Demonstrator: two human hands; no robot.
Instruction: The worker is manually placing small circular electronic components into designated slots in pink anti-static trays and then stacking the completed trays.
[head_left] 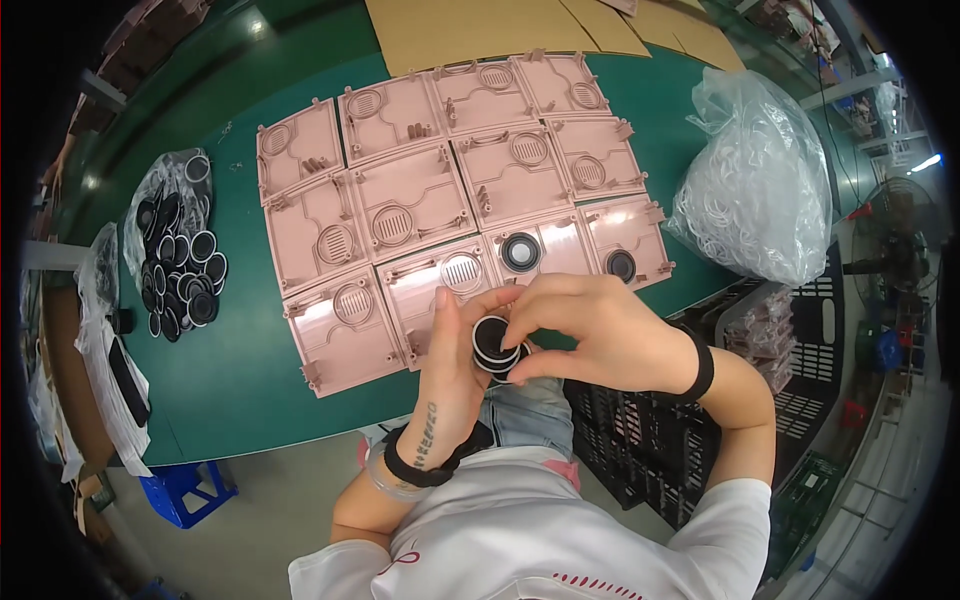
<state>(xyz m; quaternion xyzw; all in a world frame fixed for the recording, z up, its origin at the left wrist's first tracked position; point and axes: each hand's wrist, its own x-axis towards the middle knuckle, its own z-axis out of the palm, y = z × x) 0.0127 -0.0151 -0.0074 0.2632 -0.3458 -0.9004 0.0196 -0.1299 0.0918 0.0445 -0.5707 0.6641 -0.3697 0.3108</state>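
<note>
Black white-rimmed disc (491, 338), center of frame, held by fingers of left hand (456, 335) and right hand (612, 333), probably ring-fitting step, next move likely calling for even pressure all round.

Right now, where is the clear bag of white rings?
In the head view, the clear bag of white rings is at the right end of the green table, just right of the pink panels.

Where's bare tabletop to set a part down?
Largest: green table between the black round parts and pink panels; farther back, a smaller patch between panels and clear bag. Crowded: the middle, packed with panels.
</note>
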